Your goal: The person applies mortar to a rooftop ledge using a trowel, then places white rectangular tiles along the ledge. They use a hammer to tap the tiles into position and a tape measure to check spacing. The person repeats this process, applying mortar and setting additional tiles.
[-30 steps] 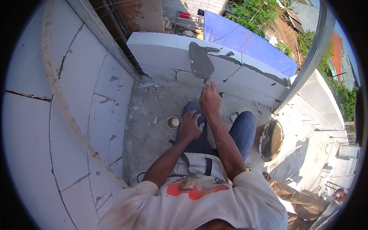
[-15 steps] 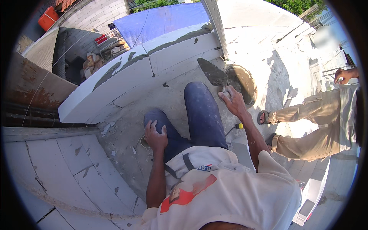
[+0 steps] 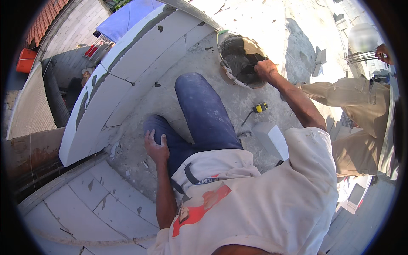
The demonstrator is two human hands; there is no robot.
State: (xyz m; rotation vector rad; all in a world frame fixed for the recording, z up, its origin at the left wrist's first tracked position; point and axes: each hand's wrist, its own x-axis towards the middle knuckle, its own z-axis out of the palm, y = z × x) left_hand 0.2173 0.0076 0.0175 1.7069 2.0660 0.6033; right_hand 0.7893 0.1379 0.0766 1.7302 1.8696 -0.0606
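My right hand (image 3: pixel 266 70) is closed at the rim of a round bucket (image 3: pixel 225 70) of wet grey mortar (image 3: pixel 240 59). It grips a trowel, whose blade I cannot make out against the mortar in the bucket. Over on the left, my left hand (image 3: pixel 156 146) lies on my bent knee with its fingers apart, holding nothing. Along the far left runs a low wall of white blocks (image 3: pixel 140 63), with a strip of grey mortar (image 3: pixel 117 59) on its top face.
A yellow and black tape measure (image 3: pixel 260 107) lies on the concrete floor near a white block (image 3: pixel 272 138). At the right stands another person in tan trousers (image 3: pixel 361 127). A metal bar (image 3: pixel 197 13) slants above the wall's far end. More laid blocks (image 3: pixel 97 195) are at lower left.
My right hand has moved away from me and right, taking the trowel from beside the bucket into it. The view has turned, while my left hand stays on my knee.
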